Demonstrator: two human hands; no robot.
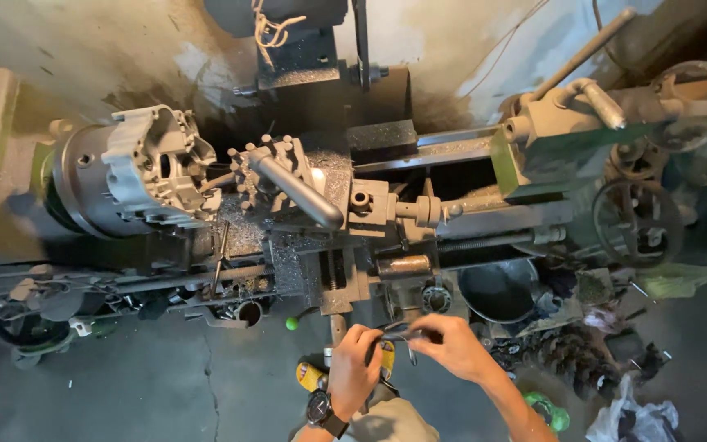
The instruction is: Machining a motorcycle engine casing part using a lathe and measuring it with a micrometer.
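Left hand [353, 367]: I see its fingers wrapped around 1 end of a small dark slender metal tool [396, 334].
Right hand [454, 344]: fingers pinching the tool's other end.
Tool: just below the grey metal lathe's [386, 213] front edge.

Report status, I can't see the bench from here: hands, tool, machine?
Left hand and right hand both grip a small dark tool. Held below the lathe. Grey casting sits in the chuck.

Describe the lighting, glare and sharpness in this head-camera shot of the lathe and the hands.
Head view: uneven light, a bright washed-out wall patch behind the lathe, deep shadow beneath its bed; wide-angle bending at the edges; the left hand and right hand slightly soft around a thin dark tool.
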